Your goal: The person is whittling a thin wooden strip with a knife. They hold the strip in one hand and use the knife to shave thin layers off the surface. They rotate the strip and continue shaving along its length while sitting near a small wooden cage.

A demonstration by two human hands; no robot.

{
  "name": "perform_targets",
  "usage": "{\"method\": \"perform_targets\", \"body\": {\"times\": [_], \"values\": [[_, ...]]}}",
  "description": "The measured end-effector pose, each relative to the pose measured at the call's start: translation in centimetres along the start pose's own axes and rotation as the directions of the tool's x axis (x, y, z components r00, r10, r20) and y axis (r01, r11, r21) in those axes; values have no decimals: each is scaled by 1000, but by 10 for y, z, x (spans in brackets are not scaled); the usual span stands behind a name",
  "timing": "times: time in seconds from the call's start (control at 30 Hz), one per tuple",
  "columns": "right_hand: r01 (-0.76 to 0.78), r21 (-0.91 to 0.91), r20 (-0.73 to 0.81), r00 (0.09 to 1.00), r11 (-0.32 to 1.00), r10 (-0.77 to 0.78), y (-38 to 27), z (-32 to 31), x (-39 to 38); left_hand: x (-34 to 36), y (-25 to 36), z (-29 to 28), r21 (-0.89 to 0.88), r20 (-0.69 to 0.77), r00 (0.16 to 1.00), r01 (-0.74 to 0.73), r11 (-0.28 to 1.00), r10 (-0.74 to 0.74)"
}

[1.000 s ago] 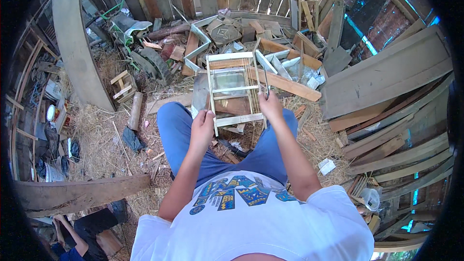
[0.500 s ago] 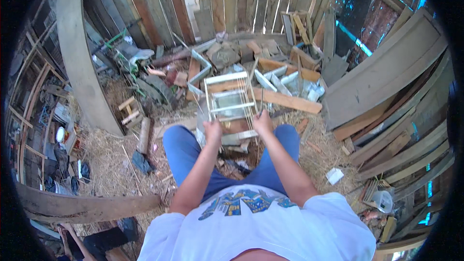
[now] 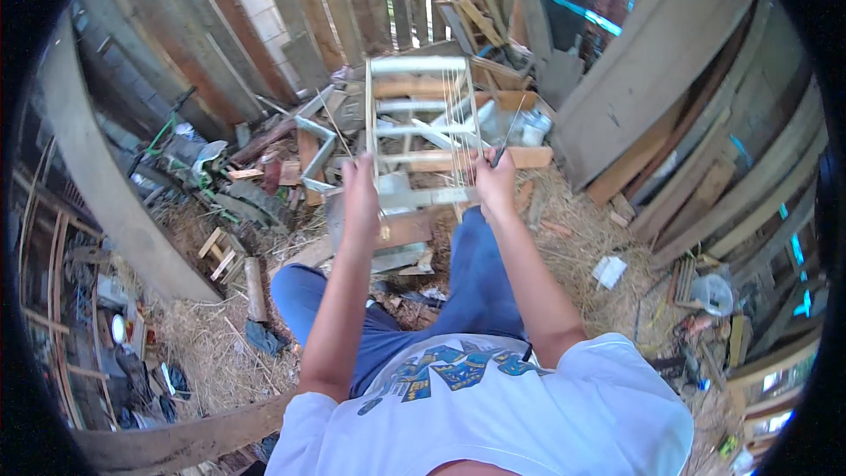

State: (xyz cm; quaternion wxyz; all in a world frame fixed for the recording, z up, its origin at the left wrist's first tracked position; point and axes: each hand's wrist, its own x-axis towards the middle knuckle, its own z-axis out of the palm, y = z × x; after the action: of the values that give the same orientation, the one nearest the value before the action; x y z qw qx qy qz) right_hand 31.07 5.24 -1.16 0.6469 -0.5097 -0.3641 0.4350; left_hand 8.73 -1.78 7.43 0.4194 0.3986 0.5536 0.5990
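Note:
A pale wooden frame [image 3: 420, 130], ladder-like with several crossbars, is lifted up in front of my knees. Thin strands [image 3: 456, 110] run lengthwise near its right side. My left hand [image 3: 359, 183] is closed at the frame's lower left side, and a thin stick-like piece rises near those fingers. On the lower right side my right hand [image 3: 495, 181] grips the frame. A thin rod with a dark lower end [image 3: 500, 156] sticks up out of that hand; its exact kind is unclear. The fingertips of both hands are partly hidden and blurred.
Beyond the frame lie scrap boards and a zigzag pale metal piece [image 3: 322, 154]. Large planks [image 3: 661, 79] lean at the right, and a long curved-looking board [image 3: 115, 159] stands at the left. Straw covers the ground, with a small wooden piece [image 3: 220, 251] and a white block [image 3: 609, 271] on it.
Both hands have raised the wooden frame and moved it away from my lap. The rod in my right hand now tilts to the right. My view has turned somewhat.

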Motion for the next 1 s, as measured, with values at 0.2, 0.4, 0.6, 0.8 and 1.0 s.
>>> {"method": "perform_targets", "body": {"times": [0.2, 0.4, 0.6, 0.8, 1.0], "values": [[165, 88, -175, 973, 982, -148, -82, -62, 12, 1, 41, 67, -77, 90, 982, -159, 984, 165], [316, -506, -281, 819, 802, -500, -54, -182, 22, -38, -11, 121, -11, 284, 950, -132, 991, 130], [37, -846, -221, 883, 532, -413, -20, -274, -18, -77, -61, 149, 95, 537, 821, 169, 981, -194], [-90, -812, -300, 912, 577, -280, 23, -305, -49, -100, -96, 165, 184, 605, 692, 359, 915, -393], [-85, -392, -544, 824, 916, -156, 143, -368, -55, -109, -91, 188, 194, 642, 633, 414, 890, -434]]}}
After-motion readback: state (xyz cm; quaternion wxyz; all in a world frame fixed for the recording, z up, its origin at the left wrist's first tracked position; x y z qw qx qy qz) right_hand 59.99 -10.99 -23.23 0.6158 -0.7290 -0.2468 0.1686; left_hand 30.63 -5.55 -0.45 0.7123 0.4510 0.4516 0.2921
